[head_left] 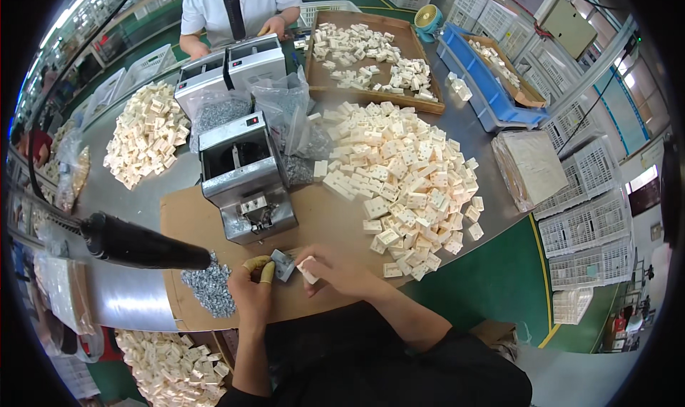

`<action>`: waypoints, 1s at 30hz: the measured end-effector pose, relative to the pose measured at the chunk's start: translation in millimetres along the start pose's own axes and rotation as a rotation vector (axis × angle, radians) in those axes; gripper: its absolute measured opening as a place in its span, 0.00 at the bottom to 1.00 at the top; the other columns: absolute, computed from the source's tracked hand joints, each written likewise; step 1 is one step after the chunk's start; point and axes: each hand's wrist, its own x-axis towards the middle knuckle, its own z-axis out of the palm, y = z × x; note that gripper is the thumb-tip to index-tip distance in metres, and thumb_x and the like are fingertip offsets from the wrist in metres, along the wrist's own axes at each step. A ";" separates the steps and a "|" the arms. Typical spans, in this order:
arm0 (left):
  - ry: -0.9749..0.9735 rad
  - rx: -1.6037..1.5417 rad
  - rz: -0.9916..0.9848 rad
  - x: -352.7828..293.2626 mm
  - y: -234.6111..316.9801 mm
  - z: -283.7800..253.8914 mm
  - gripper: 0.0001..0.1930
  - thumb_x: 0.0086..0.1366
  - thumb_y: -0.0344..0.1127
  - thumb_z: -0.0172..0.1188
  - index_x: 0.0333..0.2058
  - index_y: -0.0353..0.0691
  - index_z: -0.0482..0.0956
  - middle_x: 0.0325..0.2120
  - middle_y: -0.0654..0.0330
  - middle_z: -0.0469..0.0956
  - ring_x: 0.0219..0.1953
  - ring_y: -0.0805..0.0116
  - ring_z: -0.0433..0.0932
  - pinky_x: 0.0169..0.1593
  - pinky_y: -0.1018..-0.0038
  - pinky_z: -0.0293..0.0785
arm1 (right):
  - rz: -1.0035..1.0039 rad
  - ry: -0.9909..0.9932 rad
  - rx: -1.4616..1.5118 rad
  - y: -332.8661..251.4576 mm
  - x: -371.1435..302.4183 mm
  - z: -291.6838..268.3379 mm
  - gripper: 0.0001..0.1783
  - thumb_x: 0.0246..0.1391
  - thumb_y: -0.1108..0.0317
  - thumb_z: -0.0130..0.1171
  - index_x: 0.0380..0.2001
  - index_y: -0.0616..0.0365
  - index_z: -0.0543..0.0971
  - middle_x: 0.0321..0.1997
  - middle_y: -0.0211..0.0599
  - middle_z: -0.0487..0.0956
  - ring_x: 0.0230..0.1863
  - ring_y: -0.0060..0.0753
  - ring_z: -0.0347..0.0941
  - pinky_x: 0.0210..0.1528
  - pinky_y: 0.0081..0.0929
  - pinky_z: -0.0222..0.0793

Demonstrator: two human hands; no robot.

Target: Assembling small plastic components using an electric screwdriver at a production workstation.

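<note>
My left hand (251, 287), with yellow covers on its thumb and a finger, is curled right beside a small grey metal block (282, 265) on the cardboard. What its fingertips hold, if anything, is too small to make out. To the right of the block, my right hand (334, 270) pinches a cream plastic socket piece (307, 269). A pile of small silvery metal parts (211, 290) lies left of my left hand. Beyond my hands stands a grey metal machine (242, 182) with a dark round hopper. A large heap of cream socket pieces (410, 175) fills the right side.
A black flexible tube (143, 244) reaches in from the left. Across the table, a person (242, 11) sits behind two similar machines (232, 68). A wooden tray (371, 98), a blue crate (467, 68) and a wrapped stack (529, 168) stand along the far right.
</note>
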 end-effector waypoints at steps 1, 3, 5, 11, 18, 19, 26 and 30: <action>-0.001 -0.001 -0.005 0.0 2.7 0.9 0.07 0.58 0.27 0.67 0.36 0.33 0.84 0.26 0.60 0.82 0.25 0.77 0.75 0.31 0.77 0.71 | -0.014 -0.019 -0.038 7.7 1.5 -2.3 0.13 0.68 0.64 0.50 0.48 0.61 0.72 0.35 0.39 0.77 0.33 0.28 0.77 0.36 0.27 0.77; 0.008 0.040 -0.010 1.2 8.2 0.1 0.07 0.55 0.27 0.68 0.34 0.33 0.84 0.25 0.54 0.82 0.26 0.68 0.79 0.32 0.73 0.74 | 0.014 -0.027 -0.080 7.7 2.3 -2.5 0.13 0.68 0.65 0.50 0.49 0.61 0.73 0.36 0.37 0.77 0.32 0.25 0.76 0.37 0.24 0.76; 0.028 0.024 0.003 -0.7 4.5 -1.7 0.07 0.55 0.26 0.68 0.34 0.33 0.84 0.25 0.54 0.81 0.26 0.66 0.79 0.32 0.73 0.74 | 0.050 -0.044 -0.120 7.1 3.9 -1.4 0.13 0.68 0.65 0.49 0.49 0.61 0.74 0.38 0.34 0.77 0.32 0.21 0.74 0.37 0.21 0.74; 0.011 0.119 0.073 3.1 15.1 -6.3 0.07 0.57 0.27 0.66 0.35 0.35 0.84 0.29 0.52 0.83 0.30 0.61 0.82 0.36 0.71 0.76 | -0.057 -0.002 -0.475 -8.2 8.2 7.5 0.14 0.65 0.66 0.53 0.49 0.60 0.76 0.39 0.33 0.77 0.32 0.20 0.74 0.36 0.21 0.71; 0.082 0.204 0.297 0.6 16.1 -4.5 0.07 0.54 0.28 0.68 0.34 0.37 0.84 0.28 0.55 0.80 0.29 0.59 0.79 0.33 0.69 0.74 | -0.187 0.148 -0.879 6.4 24.8 -1.5 0.18 0.62 0.70 0.57 0.53 0.63 0.76 0.37 0.30 0.77 0.34 0.18 0.72 0.35 0.19 0.70; 0.103 0.231 0.355 -0.3 13.1 -6.0 0.07 0.53 0.28 0.69 0.33 0.37 0.84 0.28 0.55 0.79 0.28 0.59 0.79 0.32 0.69 0.73 | -0.272 0.159 -0.811 3.6 28.2 5.8 0.18 0.61 0.70 0.58 0.54 0.62 0.76 0.36 0.30 0.77 0.33 0.18 0.72 0.34 0.19 0.70; 0.188 0.096 0.276 -7.2 7.0 -2.2 0.07 0.52 0.27 0.70 0.32 0.38 0.83 0.26 0.57 0.78 0.26 0.61 0.77 0.30 0.70 0.73 | -0.231 0.222 -0.986 -2.3 32.9 26.6 0.15 0.56 0.67 0.62 0.45 0.61 0.80 0.37 0.43 0.81 0.35 0.42 0.77 0.38 0.33 0.72; 0.197 0.108 0.212 -10.1 5.7 2.8 0.08 0.52 0.27 0.70 0.32 0.39 0.83 0.27 0.57 0.79 0.25 0.61 0.78 0.29 0.72 0.74 | -0.388 0.262 -0.963 0.6 36.9 31.1 0.14 0.55 0.71 0.62 0.45 0.61 0.79 0.39 0.44 0.80 0.36 0.42 0.77 0.39 0.32 0.73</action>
